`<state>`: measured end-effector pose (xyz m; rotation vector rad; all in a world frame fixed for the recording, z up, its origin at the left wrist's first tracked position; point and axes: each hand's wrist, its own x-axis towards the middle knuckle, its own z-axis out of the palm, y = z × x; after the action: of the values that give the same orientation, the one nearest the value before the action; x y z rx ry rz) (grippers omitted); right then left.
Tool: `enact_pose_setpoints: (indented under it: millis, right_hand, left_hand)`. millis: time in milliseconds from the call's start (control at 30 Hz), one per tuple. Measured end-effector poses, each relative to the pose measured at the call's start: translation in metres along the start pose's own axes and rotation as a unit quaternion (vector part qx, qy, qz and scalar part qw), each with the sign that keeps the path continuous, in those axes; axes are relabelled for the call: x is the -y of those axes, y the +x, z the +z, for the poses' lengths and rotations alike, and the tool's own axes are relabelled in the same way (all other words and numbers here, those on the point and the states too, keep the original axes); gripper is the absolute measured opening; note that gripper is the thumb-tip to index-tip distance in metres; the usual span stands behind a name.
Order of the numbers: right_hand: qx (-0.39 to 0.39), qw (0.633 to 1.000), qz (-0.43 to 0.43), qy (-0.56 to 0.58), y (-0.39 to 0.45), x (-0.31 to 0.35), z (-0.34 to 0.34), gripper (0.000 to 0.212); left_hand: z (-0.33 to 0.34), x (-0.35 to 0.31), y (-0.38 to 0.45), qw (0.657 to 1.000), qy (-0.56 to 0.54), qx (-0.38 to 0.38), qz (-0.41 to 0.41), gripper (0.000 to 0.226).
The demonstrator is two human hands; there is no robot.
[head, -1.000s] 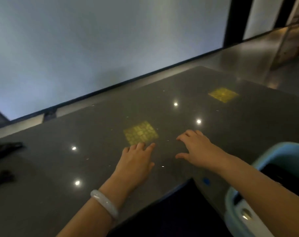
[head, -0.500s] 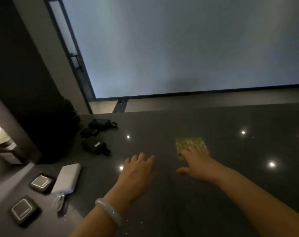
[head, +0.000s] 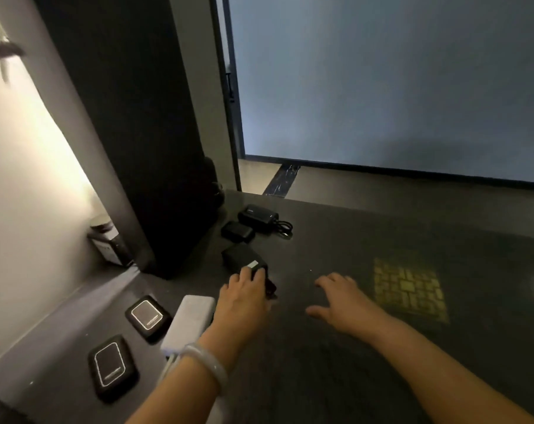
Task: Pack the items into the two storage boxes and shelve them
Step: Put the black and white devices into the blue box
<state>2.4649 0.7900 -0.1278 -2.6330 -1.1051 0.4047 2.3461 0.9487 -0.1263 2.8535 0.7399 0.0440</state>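
Several small electronics lie on the dark table. My left hand, with a pale bangle on the wrist, rests its fingertips on a black adapter block with a white label. Beyond that block sit a small black case and a black charger with a cable. A white power bank lies just left of my left wrist. Two black square devices with white outlines lie further left. My right hand hovers open over bare table, holding nothing. No storage box is in view.
A wide dark pillar stands at the table's far left corner, close behind the black items. A yellowish grid reflection shows on the tabletop right of my right hand. A frosted glass wall runs behind the table.
The view has swung left, so the blue box has left the frame and the electronics have come in. My left hand has reached forward onto the black adapter block.
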Motion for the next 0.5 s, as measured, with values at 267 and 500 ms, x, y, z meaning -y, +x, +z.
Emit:
enact_pose_setpoints:
  millis: [267,500]
  right_hand:
    - [-0.011,1.000,0.015,0.025,0.098,-0.018,0.011,0.066]
    - [-0.009,0.997,0.000,0.075,0.197,-0.012,0.021,0.080]
  left_hand:
    - [0.022,0.005,0.092,0.981,-0.047,-0.006,-0.187,0.088]
    - [0.054,0.021,0.155,0.955,-0.051,0.027,-0.291,0.100]
